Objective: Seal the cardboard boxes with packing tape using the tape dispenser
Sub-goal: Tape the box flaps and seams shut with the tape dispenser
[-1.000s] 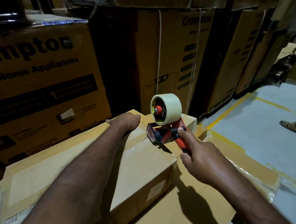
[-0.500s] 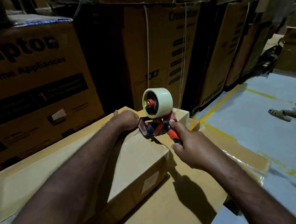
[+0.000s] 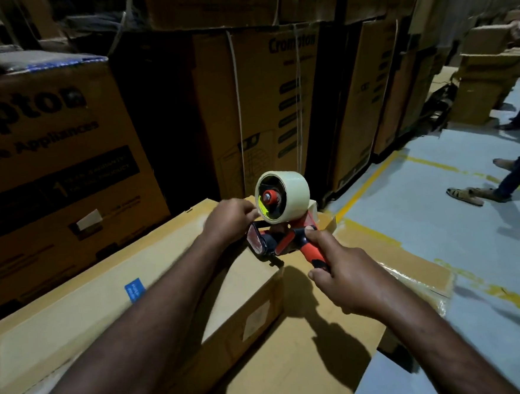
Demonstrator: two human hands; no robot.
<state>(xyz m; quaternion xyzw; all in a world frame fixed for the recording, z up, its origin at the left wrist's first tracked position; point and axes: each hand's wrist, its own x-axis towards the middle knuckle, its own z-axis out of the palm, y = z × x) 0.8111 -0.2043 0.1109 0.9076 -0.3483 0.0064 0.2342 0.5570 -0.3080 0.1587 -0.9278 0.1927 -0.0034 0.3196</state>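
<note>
A red and black tape dispenser [image 3: 281, 238] carrying a pale roll of packing tape [image 3: 286, 195] hovers over the far corner of a long cardboard box [image 3: 106, 303]. My right hand [image 3: 347, 280] grips its red handle. My left hand [image 3: 229, 217] is raised at the dispenser's front, its fingers curled by the roll and the blade guard; it is blurred, so I cannot tell if it pinches the tape end. That box lies on a wider flat carton [image 3: 310, 362] beneath it.
Tall printed appliance cartons [image 3: 49, 150] stand stacked close behind and to the left. Grey floor with yellow lines [image 3: 438, 215] lies to the right. Two people's legs and sandalled feet [image 3: 474, 192] are at the right edge. More boxes [image 3: 487, 82] sit far right.
My left hand has lifted off the box top and moved right to the dispenser's front. The dispenser has risen slightly in my right hand. The view has turned right.
</note>
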